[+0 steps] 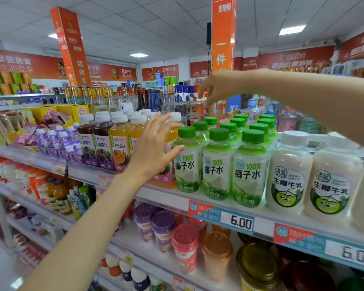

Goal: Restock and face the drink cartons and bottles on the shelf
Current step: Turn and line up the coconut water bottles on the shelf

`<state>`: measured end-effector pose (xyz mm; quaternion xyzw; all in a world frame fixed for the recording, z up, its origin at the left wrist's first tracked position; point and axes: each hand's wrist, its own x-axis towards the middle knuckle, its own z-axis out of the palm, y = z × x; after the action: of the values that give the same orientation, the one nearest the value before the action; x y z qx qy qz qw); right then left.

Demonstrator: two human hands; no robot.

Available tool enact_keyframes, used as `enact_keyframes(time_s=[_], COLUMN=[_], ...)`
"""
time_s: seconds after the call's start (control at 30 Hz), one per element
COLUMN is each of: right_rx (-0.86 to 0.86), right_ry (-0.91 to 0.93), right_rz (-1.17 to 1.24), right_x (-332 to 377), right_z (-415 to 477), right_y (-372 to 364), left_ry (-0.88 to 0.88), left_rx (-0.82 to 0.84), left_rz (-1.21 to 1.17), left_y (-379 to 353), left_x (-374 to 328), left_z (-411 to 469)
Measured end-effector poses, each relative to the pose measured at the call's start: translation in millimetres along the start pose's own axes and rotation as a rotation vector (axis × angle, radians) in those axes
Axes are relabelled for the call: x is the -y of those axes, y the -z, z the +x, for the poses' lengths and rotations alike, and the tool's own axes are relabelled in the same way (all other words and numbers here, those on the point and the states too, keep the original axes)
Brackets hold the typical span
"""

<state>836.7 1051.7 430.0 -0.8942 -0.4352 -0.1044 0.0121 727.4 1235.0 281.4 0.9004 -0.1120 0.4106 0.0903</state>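
Now left hand (153,150) spread wide, straight fingers laid against white-capped orange juice bottle (173,134) on top shelf (164,198); pink label part hidden, "NFC" legible below wrist. Left of that hand: passion-fruit bottles (119,143) marked "百香果汁", then grape bottles (102,148) marked "葡萄汁". Just right of thumb: green-capped bottles (218,164) reading "100% 椰子水"; beyond them, white-capped "生椰牛乳" bottles (288,171). Price tag (239,222) below reads "6.00". Right hand (216,87) hangs loose, holding nothing, above glass bottles (195,111) behind row.
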Motion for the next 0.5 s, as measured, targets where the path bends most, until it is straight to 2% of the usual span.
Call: enact_keyframes(time_s=[0.07,0.13,0.23,0.5], right_rx=[0.017,0.114,0.208,0.112], right_ry=[0.028,0.090,0.083,-0.012], right_rz=[0.081,0.104,0.011,0.119], right_x=[11.1,22.2,27.3,22.7], right_z=[-16.3,-35.1,-50.5,-55.6], right_y=[5.4,3.0,-13.7,-42.7], left_ry=[0.004,0.033,0.088,0.245], left_rx=[-0.120,-0.142,-0.101,0.040], left_rz=[-0.085,-0.189,-0.321,-0.474], left_y=[-5.9,-13.2,-24.9,-31.6], left_x=[-6.4,-12.7,-21.9,-60.4], left_z=[-20.1,-39.3,-57.4,-61.8])
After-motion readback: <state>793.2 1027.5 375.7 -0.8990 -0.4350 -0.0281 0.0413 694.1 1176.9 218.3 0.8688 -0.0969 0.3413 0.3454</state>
